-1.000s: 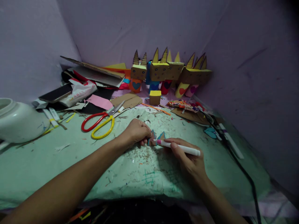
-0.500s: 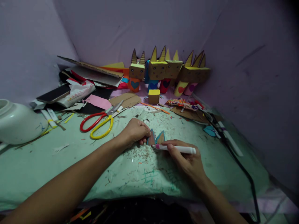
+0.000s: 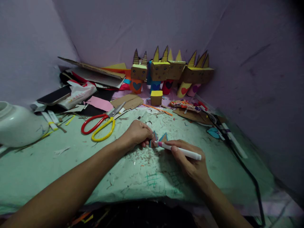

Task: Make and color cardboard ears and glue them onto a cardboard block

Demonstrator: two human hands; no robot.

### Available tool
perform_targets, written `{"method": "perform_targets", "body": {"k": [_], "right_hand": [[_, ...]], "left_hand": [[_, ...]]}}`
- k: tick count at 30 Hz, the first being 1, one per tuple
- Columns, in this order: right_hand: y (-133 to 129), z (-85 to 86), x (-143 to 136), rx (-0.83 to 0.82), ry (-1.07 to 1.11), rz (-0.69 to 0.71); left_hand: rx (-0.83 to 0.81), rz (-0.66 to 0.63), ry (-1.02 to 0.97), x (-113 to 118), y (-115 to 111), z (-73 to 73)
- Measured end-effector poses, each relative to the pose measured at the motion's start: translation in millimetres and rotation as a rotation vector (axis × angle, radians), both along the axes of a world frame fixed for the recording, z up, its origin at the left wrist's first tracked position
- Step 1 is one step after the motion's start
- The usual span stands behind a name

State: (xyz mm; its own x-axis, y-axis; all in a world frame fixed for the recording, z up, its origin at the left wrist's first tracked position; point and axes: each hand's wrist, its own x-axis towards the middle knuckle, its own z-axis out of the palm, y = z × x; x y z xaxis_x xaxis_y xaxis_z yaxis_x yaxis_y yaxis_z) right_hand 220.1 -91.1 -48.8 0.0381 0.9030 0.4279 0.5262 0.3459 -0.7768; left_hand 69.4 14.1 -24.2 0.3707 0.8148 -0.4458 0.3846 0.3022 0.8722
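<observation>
My left hand (image 3: 140,133) is closed, its fingertips at the left edge of a small cardboard triangle (image 3: 152,142) with a blue outline and a pinkish-brown middle. In my right hand (image 3: 190,155) is a white marker (image 3: 186,153) with a pink collar, its tip touching or just over that triangle. A second triangle (image 3: 164,137), brown with a blue edge, lies close by on the right, partly behind the marker. Both pieces rest on the pale green table cover (image 3: 83,171), among scattered scraps.
Scissors (image 3: 102,126) with red and yellow handles lie left of my hands. Behind stand several cardboard figures (image 3: 159,71) with pointed ears and a small box (image 3: 156,98). A white jar (image 3: 20,126) is at far left, a black cable (image 3: 244,167) at right.
The marker tip has moved slightly up and left onto the left triangle, and the marker tilts more. My left hand stays in place.
</observation>
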Motion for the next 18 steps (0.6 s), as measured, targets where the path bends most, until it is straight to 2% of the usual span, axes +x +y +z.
{"method": "perform_targets", "body": {"k": [10,14,16,18], "right_hand": [[1.6,2.6,-1.3,0.034,-0.042,0.035],[0.5,3.6,-2.1,0.000,-0.035,0.058],[-0.7,2.6,-2.1,-0.038,0.024,0.041],[-1.3,0.7,-1.2,-0.080,0.187,-0.030]], "left_hand": [[-0.012,0.009,0.012,1.0,-0.3,1.1],[-0.018,0.017,0.024,0.8,-0.6,1.9],[-0.021,0.019,0.031,0.5,-0.7,1.6],[-0.020,0.015,0.030,0.3,-0.7,1.1]]}}
